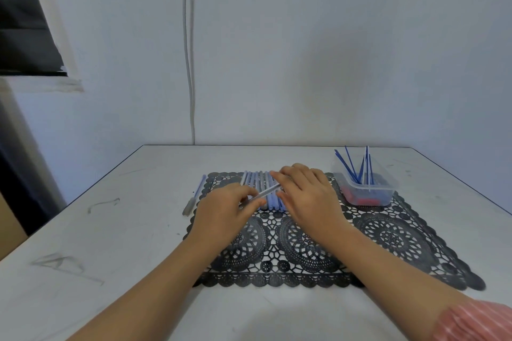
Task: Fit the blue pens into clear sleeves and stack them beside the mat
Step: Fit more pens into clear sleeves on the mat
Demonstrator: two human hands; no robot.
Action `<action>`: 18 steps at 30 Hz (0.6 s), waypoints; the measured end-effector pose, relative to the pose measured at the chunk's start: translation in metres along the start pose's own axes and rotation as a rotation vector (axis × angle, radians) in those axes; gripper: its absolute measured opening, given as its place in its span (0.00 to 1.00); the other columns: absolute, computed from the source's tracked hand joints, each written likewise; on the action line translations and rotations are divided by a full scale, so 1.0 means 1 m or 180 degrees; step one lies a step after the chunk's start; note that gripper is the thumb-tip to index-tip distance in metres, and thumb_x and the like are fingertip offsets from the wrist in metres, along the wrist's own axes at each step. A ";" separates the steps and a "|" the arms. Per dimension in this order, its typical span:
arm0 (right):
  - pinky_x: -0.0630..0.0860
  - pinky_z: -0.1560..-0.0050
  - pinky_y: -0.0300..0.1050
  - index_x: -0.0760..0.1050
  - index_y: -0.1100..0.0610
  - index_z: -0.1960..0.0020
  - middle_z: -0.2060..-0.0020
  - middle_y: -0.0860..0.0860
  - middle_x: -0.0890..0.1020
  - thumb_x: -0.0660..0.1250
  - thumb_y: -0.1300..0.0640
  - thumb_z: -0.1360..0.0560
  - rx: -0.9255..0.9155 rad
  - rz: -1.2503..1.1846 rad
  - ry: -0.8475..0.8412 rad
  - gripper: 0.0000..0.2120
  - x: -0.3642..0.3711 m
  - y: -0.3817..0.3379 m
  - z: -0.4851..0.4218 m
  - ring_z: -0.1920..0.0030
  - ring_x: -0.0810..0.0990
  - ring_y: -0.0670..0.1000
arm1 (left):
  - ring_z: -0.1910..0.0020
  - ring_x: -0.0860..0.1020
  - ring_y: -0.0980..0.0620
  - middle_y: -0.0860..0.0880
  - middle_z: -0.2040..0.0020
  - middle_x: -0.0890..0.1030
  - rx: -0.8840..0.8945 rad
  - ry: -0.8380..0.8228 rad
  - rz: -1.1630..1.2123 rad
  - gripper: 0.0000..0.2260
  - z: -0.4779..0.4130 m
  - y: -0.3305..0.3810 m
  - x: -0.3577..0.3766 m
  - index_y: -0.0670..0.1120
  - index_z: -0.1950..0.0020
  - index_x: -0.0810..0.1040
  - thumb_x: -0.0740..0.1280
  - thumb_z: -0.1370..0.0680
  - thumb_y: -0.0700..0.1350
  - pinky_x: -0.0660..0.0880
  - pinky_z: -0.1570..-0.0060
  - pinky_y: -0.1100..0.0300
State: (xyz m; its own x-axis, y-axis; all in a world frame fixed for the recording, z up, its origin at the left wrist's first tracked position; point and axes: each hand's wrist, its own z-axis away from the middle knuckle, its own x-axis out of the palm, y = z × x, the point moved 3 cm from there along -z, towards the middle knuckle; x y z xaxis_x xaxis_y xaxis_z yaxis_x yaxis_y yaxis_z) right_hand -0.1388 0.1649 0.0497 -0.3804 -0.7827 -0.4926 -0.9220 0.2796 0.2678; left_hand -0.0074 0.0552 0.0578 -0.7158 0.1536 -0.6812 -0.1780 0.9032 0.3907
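Pinching one clear sleeve [267, 191] at its near end, left hand [221, 213] has fingers curled. Right hand [304, 194] lies palm-down at the sleeve's far end; grip there cannot be told. Beneath both hands: row of blue pens [259, 178] on black lace mat [388, 235]. One sleeved pen [195, 196] lies on the table [110, 230] just left of the mat. Clear tub [365, 188] of blue refills sits on the mat's far right corner.

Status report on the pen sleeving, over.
Left hand pinches clear sleeve; right hand at its other end, grip unclear. Row of blue pens on mat. Single pen lies beside mat, left edge. Nothing blocking that spot.
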 end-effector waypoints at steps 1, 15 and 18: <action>0.69 0.48 0.48 0.78 0.57 0.43 0.49 0.52 0.81 0.61 0.54 0.26 -0.0036 0.0014 -0.0008 0.14 0.002 0.001 0.001 0.46 0.75 0.53 | 0.66 0.75 0.59 0.57 0.64 0.77 0.0065 -0.0002 -0.0062 0.11 0.000 0.000 0.000 0.51 0.52 0.83 0.68 0.27 0.57 0.66 0.67 0.70; 0.72 0.55 0.47 0.81 0.60 0.56 0.62 0.52 0.82 0.69 0.58 0.26 -0.0244 -0.0323 0.0191 0.05 -0.004 0.002 0.001 0.59 0.79 0.54 | 0.74 0.77 0.54 0.52 0.68 0.81 0.0993 0.0490 -0.0627 0.16 -0.002 -0.006 0.003 0.46 0.59 0.84 0.63 0.26 0.55 0.72 0.74 0.66; 0.74 0.58 0.48 0.81 0.61 0.57 0.64 0.53 0.82 0.70 0.60 0.27 -0.0195 -0.0473 0.0176 0.04 -0.002 0.003 0.002 0.60 0.78 0.54 | 0.76 0.75 0.54 0.52 0.70 0.79 0.0991 0.0330 -0.0521 0.19 -0.003 -0.006 0.005 0.46 0.60 0.83 0.59 0.24 0.56 0.73 0.77 0.64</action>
State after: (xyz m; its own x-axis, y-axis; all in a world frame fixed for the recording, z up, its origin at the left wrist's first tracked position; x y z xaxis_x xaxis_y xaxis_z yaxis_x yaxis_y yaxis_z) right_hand -0.1413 0.1687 0.0502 -0.2341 -0.8428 -0.4846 -0.9611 0.1253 0.2462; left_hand -0.0118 0.0492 0.0536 -0.7624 -0.0300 -0.6464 -0.0931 0.9936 0.0636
